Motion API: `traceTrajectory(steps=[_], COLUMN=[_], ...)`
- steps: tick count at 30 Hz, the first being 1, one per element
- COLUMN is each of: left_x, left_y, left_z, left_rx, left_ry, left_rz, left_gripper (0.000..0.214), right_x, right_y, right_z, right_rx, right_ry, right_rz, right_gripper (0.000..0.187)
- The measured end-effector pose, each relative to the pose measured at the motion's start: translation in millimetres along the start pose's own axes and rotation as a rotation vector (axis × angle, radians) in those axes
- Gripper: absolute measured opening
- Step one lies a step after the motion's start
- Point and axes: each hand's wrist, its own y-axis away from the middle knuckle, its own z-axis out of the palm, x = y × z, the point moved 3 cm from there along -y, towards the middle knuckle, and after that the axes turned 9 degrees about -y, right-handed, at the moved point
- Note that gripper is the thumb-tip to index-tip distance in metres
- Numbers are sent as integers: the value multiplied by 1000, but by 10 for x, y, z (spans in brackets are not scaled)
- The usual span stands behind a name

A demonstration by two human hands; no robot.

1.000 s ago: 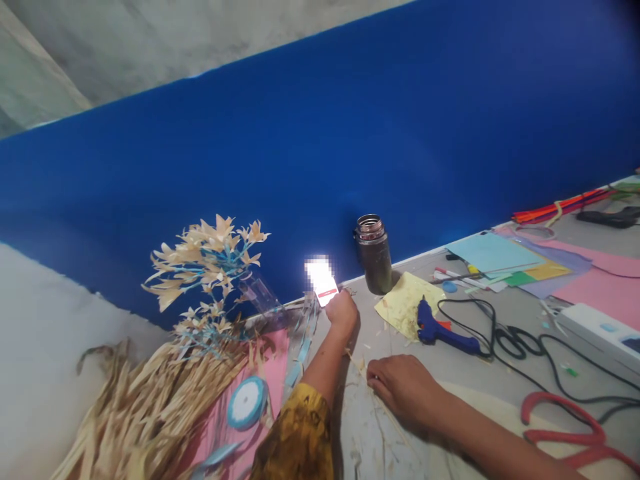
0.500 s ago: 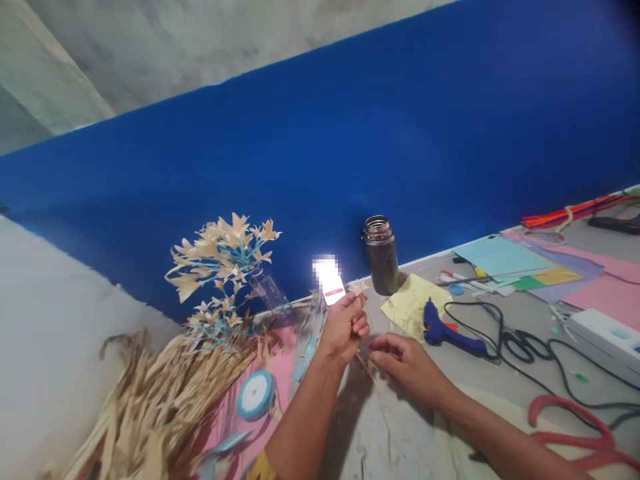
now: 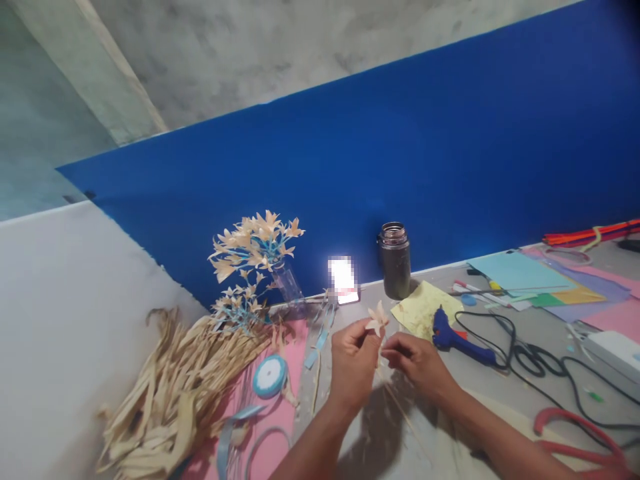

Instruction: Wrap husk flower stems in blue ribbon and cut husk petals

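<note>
My left hand point(image 3: 354, 367) pinches a pale husk flower point(image 3: 378, 319), its petals spread above thumb and forefinger. Close on its right is my right hand point(image 3: 417, 363), fingertips drawn together just below the flower; whatever they grip is too small to make out. Thin dry strands point(image 3: 400, 403) lie beneath the hands. On the left, similar flowers with blue stems point(image 3: 257, 241) stand in a clear container point(image 3: 290, 283). A roll of light blue ribbon point(image 3: 270, 376) rests on pink paper point(image 3: 296, 347) beside a heap of dry corn husks point(image 3: 170, 393).
Behind the hands, a lit phone point(image 3: 343, 280) and a dark open flask point(image 3: 396, 260) stand by the blue wall. To the right lie a blue glue gun point(image 3: 457, 339), yellow paper point(image 3: 425, 308), black-handled scissors point(image 3: 530, 359), a black cable, coloured sheets point(image 3: 525, 272) and a red-handled tool point(image 3: 575, 433).
My hands have come closer together, the right now almost touching the left at the flower. My left hand has moved away from the phone, and the whole view has shifted.
</note>
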Motion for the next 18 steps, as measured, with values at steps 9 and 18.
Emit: traceTrajectory(steps=[9, 18], left_x=[177, 206], left_y=[209, 332], left_z=[61, -70], left_rx=[113, 164], left_ry=[-85, -19], left_rz=[175, 213], left_gripper=[11, 14], right_x=[-10, -103], right_y=[9, 104], right_z=[-21, 77], right_rx=[54, -101], right_ry=[165, 153], right_rz=[-267, -279], right_gripper=[30, 20])
